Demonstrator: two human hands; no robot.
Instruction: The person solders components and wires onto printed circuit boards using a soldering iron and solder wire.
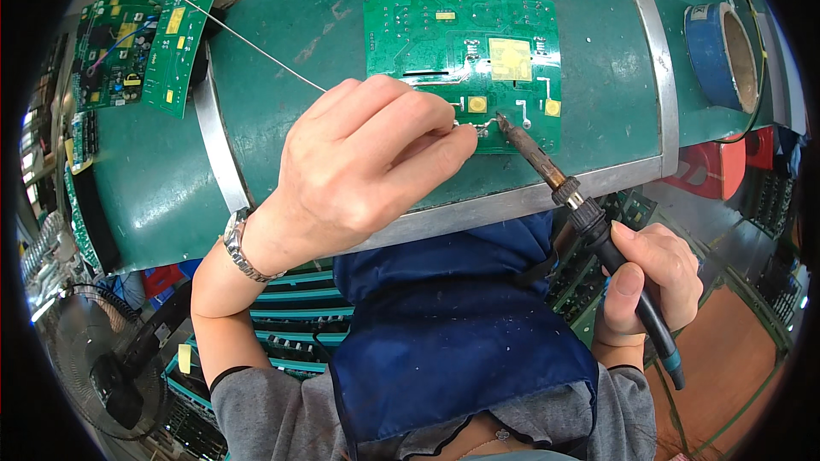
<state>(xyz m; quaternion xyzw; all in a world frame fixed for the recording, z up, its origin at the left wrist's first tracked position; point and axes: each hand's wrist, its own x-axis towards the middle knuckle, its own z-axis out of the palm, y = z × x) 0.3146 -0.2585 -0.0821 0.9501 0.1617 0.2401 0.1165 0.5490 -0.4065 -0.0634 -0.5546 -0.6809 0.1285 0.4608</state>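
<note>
A green circuit board (393, 47) with yellow tape patches lies on the green bench, near its front edge. My left hand (350, 162) is closed over the board's lower left part, pinching a thin silvery solder wire (271, 58). The wire trails away to the upper left, and its short end reaches from my fingertips toward the iron's tip. My right hand (653, 277) grips the black handle of a soldering iron (611, 248). The iron slants up and left, its dark tip at solder points near the board's lower edge. My left fingertips are partly hidden.
Populated green boards (175, 51) lean together at the far left. A roll of blue tape (713, 55) stands at the far right, above a red bin (709, 169). Metal strips (512, 202) edge the bench. A fan (111, 358) stands at lower left, beside racked boards.
</note>
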